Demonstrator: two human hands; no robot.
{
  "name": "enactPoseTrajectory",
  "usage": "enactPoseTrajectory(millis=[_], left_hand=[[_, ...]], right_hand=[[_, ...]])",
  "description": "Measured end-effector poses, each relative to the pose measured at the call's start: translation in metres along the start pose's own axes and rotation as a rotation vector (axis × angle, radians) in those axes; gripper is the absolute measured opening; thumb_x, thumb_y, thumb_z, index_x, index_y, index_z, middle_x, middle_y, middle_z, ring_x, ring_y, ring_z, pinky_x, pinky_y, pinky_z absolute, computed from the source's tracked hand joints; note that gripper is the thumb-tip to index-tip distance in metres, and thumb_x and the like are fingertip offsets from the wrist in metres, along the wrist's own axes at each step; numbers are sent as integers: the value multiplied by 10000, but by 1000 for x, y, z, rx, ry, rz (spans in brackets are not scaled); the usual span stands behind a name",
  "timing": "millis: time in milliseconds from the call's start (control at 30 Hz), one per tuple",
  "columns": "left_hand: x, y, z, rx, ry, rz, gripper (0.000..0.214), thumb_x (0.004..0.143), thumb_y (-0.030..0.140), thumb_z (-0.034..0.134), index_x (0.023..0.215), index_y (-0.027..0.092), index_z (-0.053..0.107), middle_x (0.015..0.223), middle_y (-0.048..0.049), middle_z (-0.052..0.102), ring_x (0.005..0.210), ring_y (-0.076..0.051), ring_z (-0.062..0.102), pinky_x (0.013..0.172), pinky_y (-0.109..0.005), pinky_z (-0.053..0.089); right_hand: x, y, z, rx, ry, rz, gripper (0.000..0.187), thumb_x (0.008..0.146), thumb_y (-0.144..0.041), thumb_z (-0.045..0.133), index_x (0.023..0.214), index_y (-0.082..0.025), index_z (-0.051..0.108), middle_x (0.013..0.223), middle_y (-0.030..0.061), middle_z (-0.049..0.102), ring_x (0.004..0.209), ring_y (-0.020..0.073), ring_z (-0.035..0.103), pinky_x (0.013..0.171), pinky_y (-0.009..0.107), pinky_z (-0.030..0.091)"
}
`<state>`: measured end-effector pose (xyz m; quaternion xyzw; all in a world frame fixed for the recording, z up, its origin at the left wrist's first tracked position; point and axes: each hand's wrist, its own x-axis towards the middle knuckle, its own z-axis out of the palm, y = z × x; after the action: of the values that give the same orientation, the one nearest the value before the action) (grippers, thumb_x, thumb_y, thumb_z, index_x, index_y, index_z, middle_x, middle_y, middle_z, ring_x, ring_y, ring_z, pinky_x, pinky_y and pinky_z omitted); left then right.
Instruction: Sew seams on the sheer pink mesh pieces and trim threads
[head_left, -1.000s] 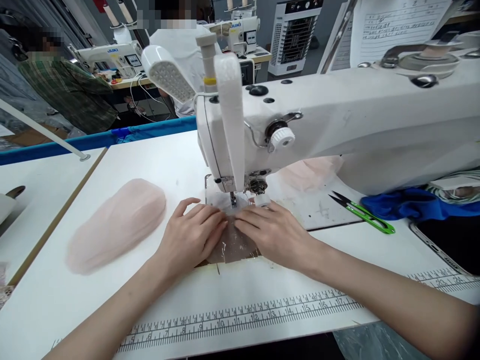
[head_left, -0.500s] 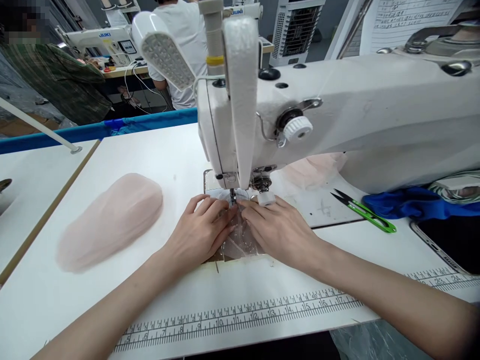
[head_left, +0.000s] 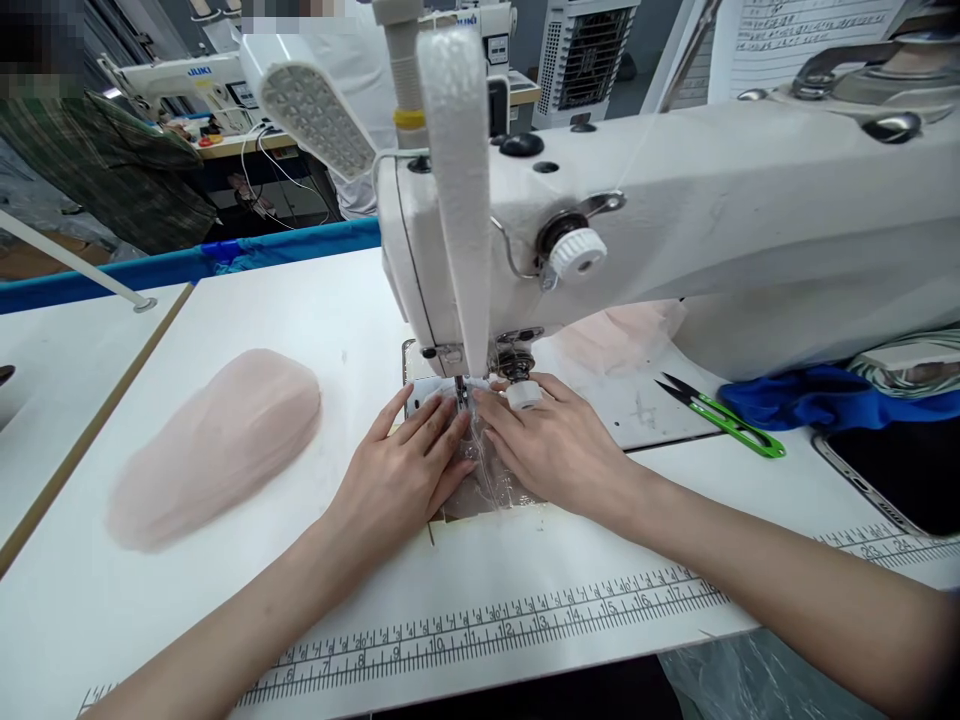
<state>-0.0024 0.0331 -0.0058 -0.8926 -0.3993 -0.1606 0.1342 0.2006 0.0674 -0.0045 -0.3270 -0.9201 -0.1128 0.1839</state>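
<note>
Under the needle and presser foot (head_left: 461, 392) of a white sewing machine (head_left: 675, 190) lies a thin, see-through piece of fabric (head_left: 489, 482). My left hand (head_left: 397, 462) rests on its left side, palm down, fingers spread and fingertips close to the foot. On the right side, my right hand (head_left: 562, 445) lies with its fingers stretched toward the foot, pressing the fabric; some fingertips are hidden behind the machine's white knob. Both hands are open. A pale pink pile of sheer fabric (head_left: 217, 450) sits left of my left hand.
More pink fabric (head_left: 622, 335) lies behind the needle. Green thread snips (head_left: 724, 418), a blue cloth (head_left: 817, 400) and a phone (head_left: 900, 475) are at the right. A printed ruler (head_left: 465, 640) runs along the front edge. Two people sit beyond the table near another machine (head_left: 187, 85).
My left hand's fingers have spread and flattened on the fabric. My right hand stays beside the foot with little change. The whole view has shifted slightly.
</note>
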Motion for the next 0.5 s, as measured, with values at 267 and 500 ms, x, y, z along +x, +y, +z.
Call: enactPoseTrajectory(millis=[267, 500], left_hand=[[1, 2, -1, 13, 12, -5, 392, 976, 328, 459, 1233, 77, 617, 1216, -154, 668, 1174, -283, 610, 1117, -522, 362], [1, 2, -1, 26, -11, -19, 393, 983, 335, 445, 1249, 93, 603, 1236, -142, 659, 1195, -272, 597, 1119, -530, 355]], right_hand=[[0, 0, -1, 16, -8, 0, 209, 897, -120, 486, 1043, -94, 633, 764, 97, 708, 930, 237, 626, 901, 375, 393], [0, 1, -2, 8, 4, -5, 219, 870, -94, 503, 1031, -86, 651, 729, 82, 700, 853, 222, 627, 914, 359, 388]])
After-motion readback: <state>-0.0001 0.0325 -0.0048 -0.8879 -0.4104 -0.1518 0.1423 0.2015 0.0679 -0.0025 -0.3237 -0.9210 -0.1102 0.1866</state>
